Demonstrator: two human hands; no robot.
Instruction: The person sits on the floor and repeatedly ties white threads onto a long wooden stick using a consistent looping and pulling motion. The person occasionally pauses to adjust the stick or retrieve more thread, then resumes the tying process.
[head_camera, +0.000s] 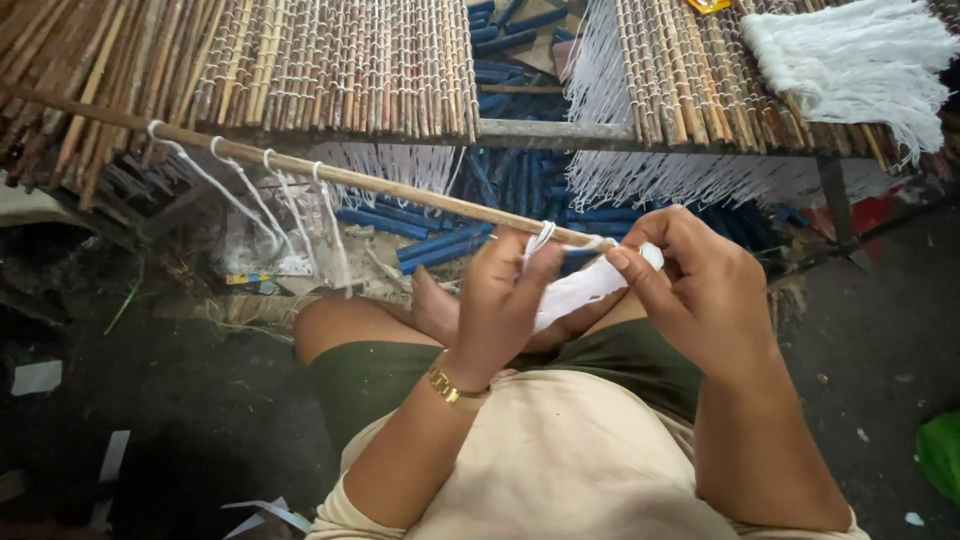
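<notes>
**Two hands tying white string onto a bamboo stick**

Seen from above, a seated person works over their lap. The left hand (500, 295), wearing a gold bracelet (452, 388) at the wrist, pinches a loop of thin white string (541, 237) against a long, slender tan bamboo stick (350, 177). The right hand (700, 285) is closed around a small bundle of white string (585, 287) just beside the stick's near end. The stick slants up and away to the left, carrying four white string loops (262, 190) already tied along it. Beyond the hands lie woven mats of bamboo slats bound with white cord (330, 65), a pile of blue sticks (440, 238), and a loose heap of white yarn (855, 60) at the upper right.
</notes>
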